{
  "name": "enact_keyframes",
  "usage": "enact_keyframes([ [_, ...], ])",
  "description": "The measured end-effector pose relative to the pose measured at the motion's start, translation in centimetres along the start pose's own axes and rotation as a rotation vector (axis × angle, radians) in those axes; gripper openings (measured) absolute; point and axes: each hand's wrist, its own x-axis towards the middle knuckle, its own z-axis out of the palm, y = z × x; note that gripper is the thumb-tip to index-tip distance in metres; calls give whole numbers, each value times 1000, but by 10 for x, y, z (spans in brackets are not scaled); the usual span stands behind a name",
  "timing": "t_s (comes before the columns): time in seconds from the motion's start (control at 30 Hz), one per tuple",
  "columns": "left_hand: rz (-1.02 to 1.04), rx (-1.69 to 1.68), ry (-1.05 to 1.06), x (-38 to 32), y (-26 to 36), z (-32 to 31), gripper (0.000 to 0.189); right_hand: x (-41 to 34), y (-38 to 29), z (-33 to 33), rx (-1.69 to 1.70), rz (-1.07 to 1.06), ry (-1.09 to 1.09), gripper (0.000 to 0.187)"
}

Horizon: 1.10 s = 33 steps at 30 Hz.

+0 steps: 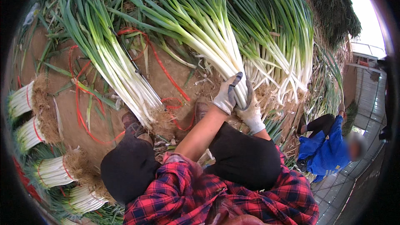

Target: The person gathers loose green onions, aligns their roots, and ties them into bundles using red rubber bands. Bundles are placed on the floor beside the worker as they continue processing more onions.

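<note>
My left hand point(228, 93) and my right hand point(250, 109), both in white work gloves with dark palms, are closed around the white stalks of a bunch of green onions point(215, 42). Its leaves fan out away from me. To the left, a second loose bunch of green onions point(125, 78) lies on the ground, roots by my shoe, with a thin dark rod point(132, 62) along it. At the right of my hands rests a large heap of green onions point(278, 50), roots towards me. The held bunch's root ends are hidden by my gloves.
Red plastic twine point(164, 68) lies loosely over the brown ground. Several tied green onion bundles point(56, 172) line the left side, roots inward. A person in blue point(328, 150) is at the far right beside a tiled floor point(365, 100). Leaf scraps litter the ground.
</note>
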Motion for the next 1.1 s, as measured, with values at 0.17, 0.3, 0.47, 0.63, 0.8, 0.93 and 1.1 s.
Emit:
enact_keyframes([
  [0.17, -54, -171, -166, 2, -3, -4, 37, 3, -22, -19, -116, 5, -93, 101],
  [0.3, 159, 27, -75, -5, -5, 2, 38, 2, -27, -23, -7, -116, -70, 103],
  [0.47, 41, -119, 4, 18, -21, -20, 35, 3, -1, -14, -6, -58, -105, 105],
  [0.63, 116, -138, -191, 17, -11, -19, 69, -25, -34, -52, -170, 72, -180, 98],
  [0.8, 230, -366, -419, 22, 42, -6, 99, -97, -69, -86, -217, 59, -191, 87],
  [0.93, 241, -362, -503, 33, 31, 6, 102, -126, -42, -94, 28, 27, -158, 75],
  [1.1, 148, -235, -632, 14, 45, 52, 101, -130, -38, -109, -105, -67, -65, 76],
])
